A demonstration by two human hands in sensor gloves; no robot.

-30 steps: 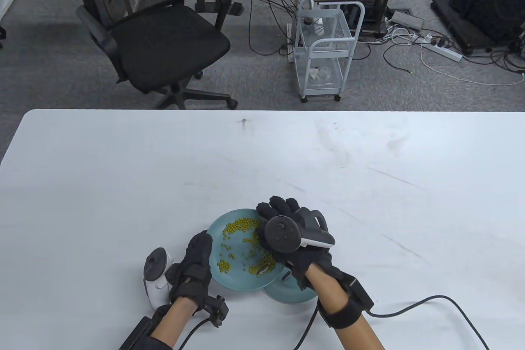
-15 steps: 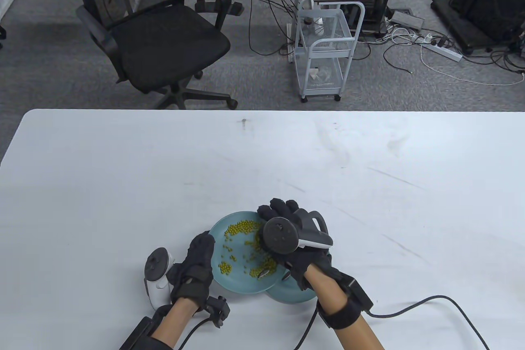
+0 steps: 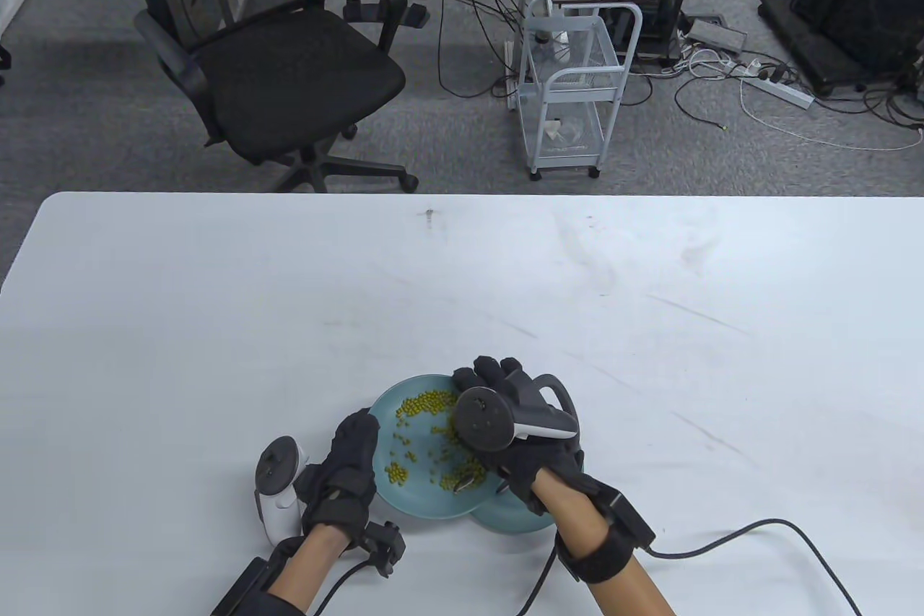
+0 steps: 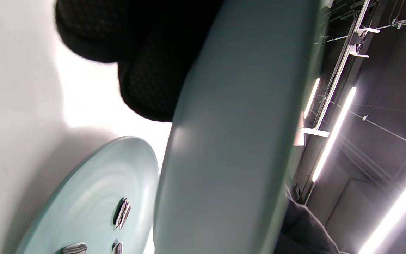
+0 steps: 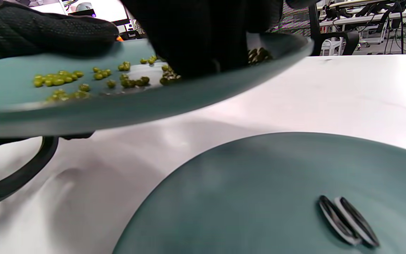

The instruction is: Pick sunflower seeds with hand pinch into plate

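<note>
My left hand (image 3: 348, 461) grips the left rim of a teal plate (image 3: 415, 500) and holds it tilted above the table. Green beans (image 3: 426, 401) and one striped sunflower seed (image 3: 468, 480) lie on it. My right hand (image 3: 505, 428) is over that plate's right side. Its fingers (image 5: 203, 42) reach down among the beans (image 5: 62, 79); what they hold is hidden. A second teal plate (image 3: 516, 516) lies on the table partly under the first, with two sunflower seeds (image 5: 347, 220) on it. The left wrist view shows the held plate's underside (image 4: 231, 141) and the lower plate (image 4: 93, 190).
The white table (image 3: 650, 356) stretches far and wide around the plates. A black cable (image 3: 758, 529) runs from my right wrist across the near right. An office chair (image 3: 274, 67) and a wire cart (image 3: 570, 96) stand on the floor beyond the far edge.
The held plate has shifted slightly right and nearer, further over the lower plate. My right hand has drawn slightly back and left over the beans.
</note>
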